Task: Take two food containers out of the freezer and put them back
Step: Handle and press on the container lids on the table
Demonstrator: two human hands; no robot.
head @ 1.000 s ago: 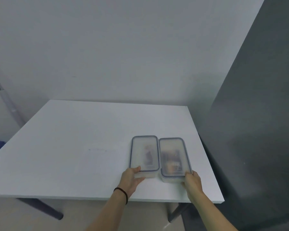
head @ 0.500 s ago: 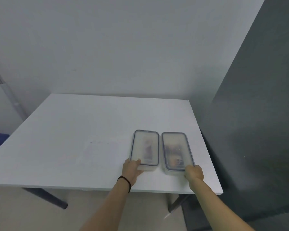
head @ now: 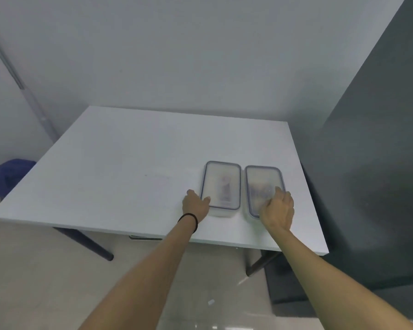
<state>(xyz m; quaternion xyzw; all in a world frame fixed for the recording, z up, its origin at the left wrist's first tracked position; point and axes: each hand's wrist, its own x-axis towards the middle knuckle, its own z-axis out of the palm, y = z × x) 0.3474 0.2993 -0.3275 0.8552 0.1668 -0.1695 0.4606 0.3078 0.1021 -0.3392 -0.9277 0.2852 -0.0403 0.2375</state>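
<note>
Left hand (head: 196, 204) cups the near left corner of the left container (head: 221, 185), thumb on its lid, while the right hand (head: 277, 208) lies spread and flat over the near end of the right container (head: 264, 186); both boxes sit just beside each other near the white table (head: 119, 167)'s right edge. From the head view neither grasp looks closed, so I judge a lift now could let a smooth lid slip, or nudge the right box toward that edge.

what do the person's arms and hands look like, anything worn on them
Both forearms are bare, with no sleeves in view. The left hand has a thin black band, like a hair tie, around its wrist. The right hand and its wrist carry nothing: no gloves, rings or watch visible.
</note>
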